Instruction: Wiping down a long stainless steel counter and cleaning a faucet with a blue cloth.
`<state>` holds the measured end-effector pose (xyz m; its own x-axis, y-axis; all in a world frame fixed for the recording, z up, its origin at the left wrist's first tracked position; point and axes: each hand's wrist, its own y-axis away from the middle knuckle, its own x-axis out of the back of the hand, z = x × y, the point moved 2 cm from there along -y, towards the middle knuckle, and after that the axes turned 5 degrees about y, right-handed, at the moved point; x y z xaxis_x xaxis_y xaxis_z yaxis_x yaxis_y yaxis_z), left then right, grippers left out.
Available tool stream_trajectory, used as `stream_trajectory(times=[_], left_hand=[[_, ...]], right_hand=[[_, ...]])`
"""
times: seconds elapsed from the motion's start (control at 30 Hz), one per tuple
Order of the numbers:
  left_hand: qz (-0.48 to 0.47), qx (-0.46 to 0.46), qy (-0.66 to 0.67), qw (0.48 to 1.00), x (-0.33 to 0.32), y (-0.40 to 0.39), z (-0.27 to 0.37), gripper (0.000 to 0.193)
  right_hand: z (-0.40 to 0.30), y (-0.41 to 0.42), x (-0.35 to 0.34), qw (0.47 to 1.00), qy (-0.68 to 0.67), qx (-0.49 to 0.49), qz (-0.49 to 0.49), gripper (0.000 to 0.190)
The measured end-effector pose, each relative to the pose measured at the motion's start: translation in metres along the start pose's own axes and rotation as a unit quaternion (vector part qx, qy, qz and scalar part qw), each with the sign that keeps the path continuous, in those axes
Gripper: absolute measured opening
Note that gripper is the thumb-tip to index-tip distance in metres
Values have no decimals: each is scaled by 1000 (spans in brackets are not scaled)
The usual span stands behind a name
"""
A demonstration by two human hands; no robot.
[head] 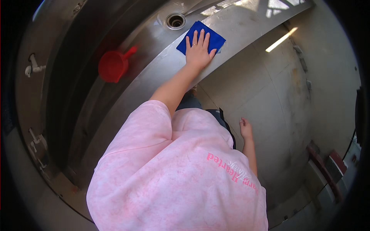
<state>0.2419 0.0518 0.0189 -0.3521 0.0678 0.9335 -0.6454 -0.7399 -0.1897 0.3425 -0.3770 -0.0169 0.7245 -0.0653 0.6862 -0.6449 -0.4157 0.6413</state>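
Note:
My left hand (198,50) lies flat on a folded blue cloth (185,47), fingers spread and thumb near its right edge. A ring shows on one finger. The cloth rests on the wide front ledge (150,78) of a long stainless steel sink. Just beyond the cloth is a round metal drain (175,21). Over the tiled floor, by my right side, hangs my right hand (245,127). Its fingers are curled, and I see nothing in them.
A red plastic dipper (111,67) with a handle sits in the sink, left of my left arm. White taps (35,68) line the wall at far left. Light tiled floor (260,95) stretches to the right, with a red-edged object (325,170) at lower right.

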Motion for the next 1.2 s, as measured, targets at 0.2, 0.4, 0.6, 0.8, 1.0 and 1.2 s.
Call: stream_trajectory(times=[0.2, 0.4, 0.6, 0.8, 1.0, 1.2], left_hand=[[-62, -164, 47, 983, 1, -6, 27, 70], [-31, -73, 59, 995, 13, 31, 31, 71], [12, 75, -6, 997, -5, -2, 64, 72], [13, 15, 17, 1000, -43, -108, 116, 72], [-28, 40, -16, 999, -89, -245, 167, 72], [-7, -45, 41, 998, -121, -303, 198, 69]], right_hand=[[74, 30, -18, 985, 83, -98, -112, 45], [70, -27, 15, 976, 125, -86, -153, 48], [-25, -136, 91, 994, 83, 58, -39, 43], [-86, -167, 160, 990, -9, 139, -3, 41], [27, -175, 197, 1000, 18, 14, -10, 40], [163, -144, 206, 991, 67, -107, -46, 42]])
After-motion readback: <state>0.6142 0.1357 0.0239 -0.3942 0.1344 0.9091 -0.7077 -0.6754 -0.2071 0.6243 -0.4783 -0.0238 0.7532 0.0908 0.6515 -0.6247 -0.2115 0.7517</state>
